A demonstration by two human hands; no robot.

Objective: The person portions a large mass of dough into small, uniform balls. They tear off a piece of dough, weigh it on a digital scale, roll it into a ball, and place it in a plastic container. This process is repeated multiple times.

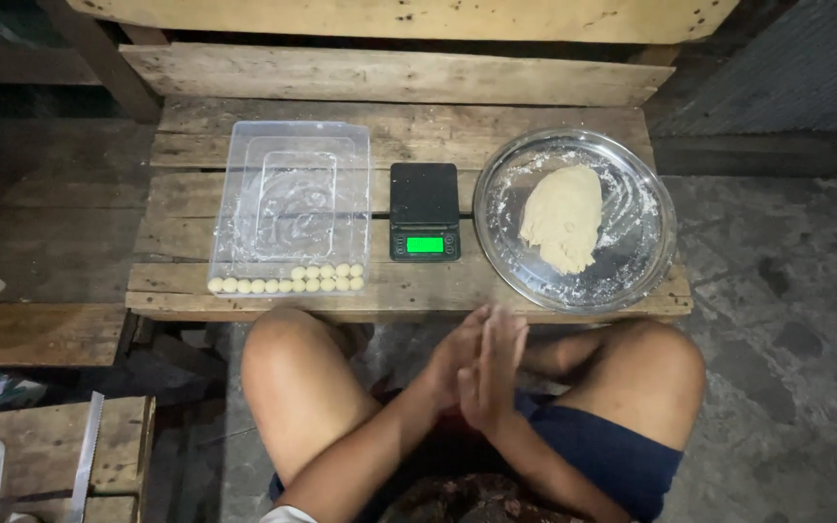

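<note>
Dough lump (563,218) on metal tray (632,281), beyond pressed-together hands' fingers (496,339)

A low, rough table of weathered wooden planks (535,82) is standing at the centre. A cracked grey concrete floor (787,320) is spreading to the right, catching dim light. A grey corrugated metal wall (806,68) is rising at far right. Worn wooden boards (36,334) are lying in shadow at left.
</note>
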